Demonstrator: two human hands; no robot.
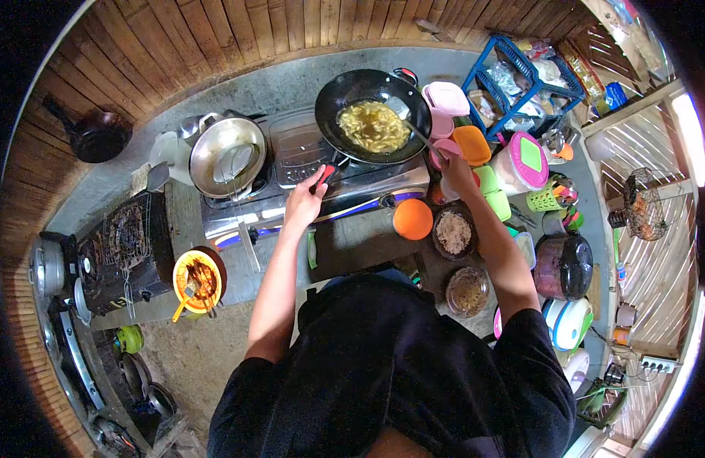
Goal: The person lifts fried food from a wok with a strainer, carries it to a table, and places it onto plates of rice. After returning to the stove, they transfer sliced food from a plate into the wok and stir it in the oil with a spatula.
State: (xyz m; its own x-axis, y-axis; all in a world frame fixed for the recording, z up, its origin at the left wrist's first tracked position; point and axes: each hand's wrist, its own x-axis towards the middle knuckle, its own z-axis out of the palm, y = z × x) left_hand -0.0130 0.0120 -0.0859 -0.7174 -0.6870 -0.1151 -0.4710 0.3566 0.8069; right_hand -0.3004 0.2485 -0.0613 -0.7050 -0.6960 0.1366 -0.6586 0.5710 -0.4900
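A black wok sits on the right side of the gas stove, with pale yellowish pieces of food in oil or liquid inside it. My left hand is closed around the wok's red and black handle. In my right hand is the handle of a metal spatula, whose blade rests in the wok at the food's upper right edge. Just below my right forearm are a bowl of pale crumbly food and an orange bowl or lid.
On the left burner stands a metal pan with a strainer across it. A bowl of red sauce is near a charcoal-dark grill. Plastic containers, a blue rack and a dark pot crowd the right.
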